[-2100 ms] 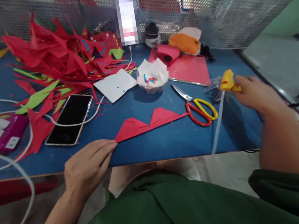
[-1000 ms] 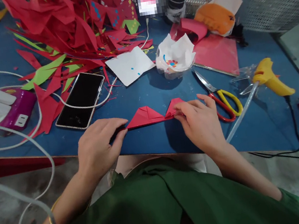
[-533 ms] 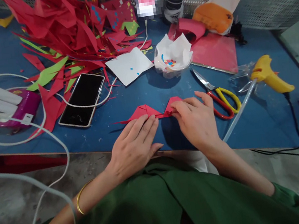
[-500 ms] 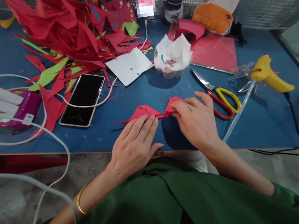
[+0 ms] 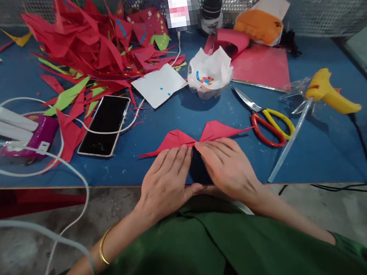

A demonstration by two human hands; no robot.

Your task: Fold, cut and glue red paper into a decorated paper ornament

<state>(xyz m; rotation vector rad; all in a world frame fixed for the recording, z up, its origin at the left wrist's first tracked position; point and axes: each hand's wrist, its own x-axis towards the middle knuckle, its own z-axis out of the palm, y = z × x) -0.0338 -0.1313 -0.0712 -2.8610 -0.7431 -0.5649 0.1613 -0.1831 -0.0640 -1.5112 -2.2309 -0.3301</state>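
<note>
A folded red paper piece (image 5: 178, 139) with two pointed wings lies near the table's front edge. Across its left half rest the straight fingers of my left hand (image 5: 166, 179), flat and side by side, with the thumb apart. My right hand (image 5: 227, 163) lies along the lower edge of the right half, fingers stretched out and pressed down. Both hands' fingertips nearly meet at the paper's middle and hide its lower edge. The right tip of the paper reaches close to the red handle of the scissors (image 5: 259, 117).
Red and green paper cutouts (image 5: 86, 41) are heaped at the back left. A black-screened phone (image 5: 104, 126) and white cables lie left. A white paper-lined bowl (image 5: 210, 71) holds small bits beside a white sheet (image 5: 158, 86). A yellow glue gun (image 5: 331, 92) with its stick lies right.
My right hand has moved left and flattened onto the paper, uncovering its right wing and tip. My left hand stays on the left half. The view has shifted slightly.
</note>
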